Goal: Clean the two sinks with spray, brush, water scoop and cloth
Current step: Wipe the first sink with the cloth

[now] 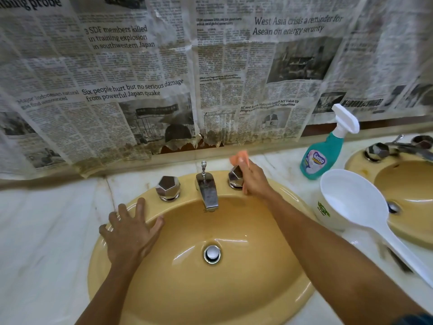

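Now | right hand (254, 181) grips cloth (239, 157) | left hand (131, 231) flat on sink (110, 285)

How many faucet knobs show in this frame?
4. Near sink: left knob bare; right knob under the right hand holding an orange cloth. Far sink: one knob by its rim, another cut off at the frame edge.
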